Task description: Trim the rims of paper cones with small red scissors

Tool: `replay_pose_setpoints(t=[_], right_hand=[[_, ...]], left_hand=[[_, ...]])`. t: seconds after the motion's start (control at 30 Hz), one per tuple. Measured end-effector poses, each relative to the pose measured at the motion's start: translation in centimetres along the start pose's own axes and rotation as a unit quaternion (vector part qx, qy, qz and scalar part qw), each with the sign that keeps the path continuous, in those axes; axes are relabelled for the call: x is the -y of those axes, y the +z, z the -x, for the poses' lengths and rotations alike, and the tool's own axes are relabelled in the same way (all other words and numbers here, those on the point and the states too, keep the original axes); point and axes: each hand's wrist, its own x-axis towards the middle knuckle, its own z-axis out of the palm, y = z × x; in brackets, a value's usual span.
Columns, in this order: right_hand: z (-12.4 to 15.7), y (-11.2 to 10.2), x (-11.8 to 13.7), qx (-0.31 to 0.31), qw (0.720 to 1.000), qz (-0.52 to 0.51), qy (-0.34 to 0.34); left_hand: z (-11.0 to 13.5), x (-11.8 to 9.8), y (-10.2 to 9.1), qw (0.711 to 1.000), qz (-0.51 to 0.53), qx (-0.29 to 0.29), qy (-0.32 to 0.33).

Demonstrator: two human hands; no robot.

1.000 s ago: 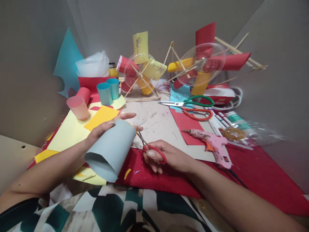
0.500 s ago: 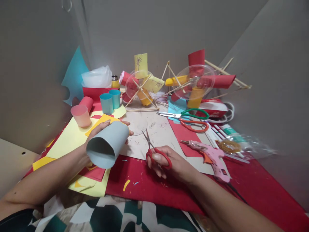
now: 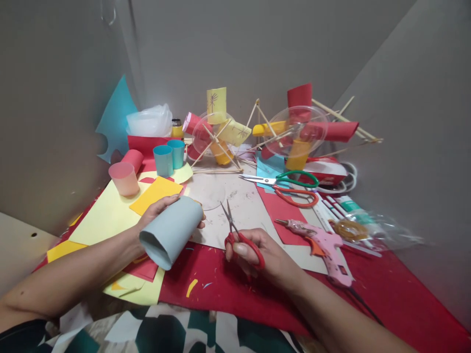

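My left hand [image 3: 156, 212] is closed around a light blue-grey paper tube [image 3: 172, 230]. The tube lies tilted, its squashed open end facing down and toward me. In my right hand [image 3: 253, 250] I hold small red-handled scissors [image 3: 240, 236], blades slightly parted and pointing up and away. A gap separates the blades from the tube. Just beyond both hands a clear plastic disc [image 3: 208, 195] rests on the grey board [image 3: 235, 196]. Part of my left hand is hidden behind the tube.
Two pinwheel-like models of paper tubes, sticks and clear discs [image 3: 222, 132] [image 3: 298, 130] stand at the back. Large scissors [image 3: 272, 180] and a pink glue gun [image 3: 324, 240] lie to the right. Plastic cups [image 3: 163, 161] and yellow paper [image 3: 106, 211] are at left.
The paper tube has turned in my left hand, and its near opening looks narrower. The scissors remain in my right hand, blades slightly less far apart. The whole view has shifted a little.
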Motion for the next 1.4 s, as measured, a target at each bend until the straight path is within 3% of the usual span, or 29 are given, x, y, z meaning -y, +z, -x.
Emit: replay_pose_setpoints(t=[0.2,0.33,0.43,0.6,0.87,1.17,1.4], right_hand=[[0.3,0.5,1.1,-0.016,0.999,0.048,-0.018],[0.5,1.0,1.7,-0.055,0.990,0.129,0.008],[0.5,1.1,1.6,-0.071,0.976,0.203,0.009],[0.5,1.2,1.6,-0.100,0.942,0.312,-0.073],[0.7,1.1,1.9,-0.102,0.911,0.391,-0.080],[1.0,0.6,2.1,-0.081,0.881,0.463,-0.048],[0.8,0.6,2.8,-0.061,0.855,0.515,-0.013]], left_hand=[[-0.1,0.4,0.6,0.998,0.006,-0.052,-0.035],[-0.2,0.6,1.4,0.997,-0.007,-0.072,-0.035],[-0.1,0.5,1.9,0.997,-0.001,-0.062,-0.043],[-0.3,0.5,1.2,0.999,-0.022,-0.021,-0.037],[-0.3,1.0,1.1,0.998,-0.056,0.015,-0.039],[-0.5,1.1,1.2,0.993,-0.104,-0.054,-0.019],[-0.6,1.1,1.2,0.989,-0.141,-0.033,-0.013]])
